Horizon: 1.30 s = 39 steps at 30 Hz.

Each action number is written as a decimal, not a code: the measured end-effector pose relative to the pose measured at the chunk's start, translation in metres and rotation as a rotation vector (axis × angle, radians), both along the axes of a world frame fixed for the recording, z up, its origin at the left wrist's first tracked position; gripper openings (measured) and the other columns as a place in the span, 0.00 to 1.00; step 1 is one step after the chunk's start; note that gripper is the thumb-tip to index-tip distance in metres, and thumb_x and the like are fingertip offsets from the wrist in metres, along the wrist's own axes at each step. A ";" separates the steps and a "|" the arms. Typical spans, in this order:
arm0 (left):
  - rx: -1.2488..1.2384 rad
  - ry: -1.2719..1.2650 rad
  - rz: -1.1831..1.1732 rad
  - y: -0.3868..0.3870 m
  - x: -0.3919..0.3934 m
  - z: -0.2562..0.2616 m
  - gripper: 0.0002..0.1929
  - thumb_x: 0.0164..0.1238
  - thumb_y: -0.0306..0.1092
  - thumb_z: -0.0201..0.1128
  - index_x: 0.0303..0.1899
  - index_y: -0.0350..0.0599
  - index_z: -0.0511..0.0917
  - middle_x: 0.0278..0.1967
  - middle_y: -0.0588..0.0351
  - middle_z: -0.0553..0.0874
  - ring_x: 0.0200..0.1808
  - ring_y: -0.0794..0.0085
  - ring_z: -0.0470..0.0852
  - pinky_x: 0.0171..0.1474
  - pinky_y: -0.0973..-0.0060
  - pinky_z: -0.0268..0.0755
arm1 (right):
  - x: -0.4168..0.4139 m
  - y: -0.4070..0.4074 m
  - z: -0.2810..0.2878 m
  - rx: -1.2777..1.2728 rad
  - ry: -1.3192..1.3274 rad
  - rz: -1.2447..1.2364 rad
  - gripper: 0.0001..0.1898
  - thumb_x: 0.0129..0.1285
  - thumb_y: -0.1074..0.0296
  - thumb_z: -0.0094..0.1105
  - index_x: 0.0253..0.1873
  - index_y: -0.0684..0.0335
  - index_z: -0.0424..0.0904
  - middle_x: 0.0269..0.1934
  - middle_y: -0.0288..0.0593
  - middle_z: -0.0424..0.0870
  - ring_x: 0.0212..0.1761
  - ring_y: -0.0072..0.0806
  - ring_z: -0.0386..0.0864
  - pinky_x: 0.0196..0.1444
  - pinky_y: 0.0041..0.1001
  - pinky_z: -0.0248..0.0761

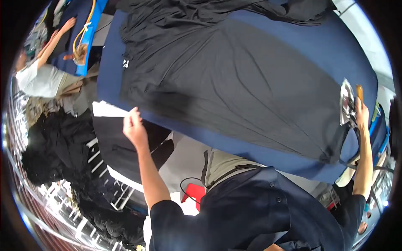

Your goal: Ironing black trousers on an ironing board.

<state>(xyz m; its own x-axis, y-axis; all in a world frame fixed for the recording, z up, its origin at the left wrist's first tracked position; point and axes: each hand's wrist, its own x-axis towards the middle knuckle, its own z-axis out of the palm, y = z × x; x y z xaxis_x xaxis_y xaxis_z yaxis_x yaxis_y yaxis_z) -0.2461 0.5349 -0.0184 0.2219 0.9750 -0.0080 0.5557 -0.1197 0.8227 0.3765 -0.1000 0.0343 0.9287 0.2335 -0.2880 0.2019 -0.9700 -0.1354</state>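
My right hand (362, 116) grips an electric iron (347, 105) by its wooden handle at the right end of the ironing table. Its shiny metal body is tipped up on edge beside a black garment (251, 84). That garment lies over the dark blue padded cover (339, 53), smooth at the right and with long creases in the middle. At the left, my left hand (135, 128) is beside the table's near edge, fingers curled. A white sheet (108, 109) meets its fingers, but whether they pinch it cannot be seen.
Bunched black fabric (176, 15) covers the table's far side. Folded black cloth (119, 138) lies below my left hand, beside a white rack (97, 160) and a dark heap of fabric (56, 147). Another person (44, 78) works at a blue-edged table (86, 47), upper left.
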 end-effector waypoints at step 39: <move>0.603 0.952 -0.403 0.051 -0.088 -0.060 0.25 0.80 0.45 0.57 0.26 0.31 0.82 0.28 0.34 0.85 0.32 0.41 0.82 0.40 0.51 0.75 | -0.299 -0.119 -0.097 -0.141 -0.192 -0.082 0.12 0.73 0.61 0.64 0.45 0.65 0.77 0.36 0.48 0.81 0.37 0.45 0.81 0.40 0.38 0.76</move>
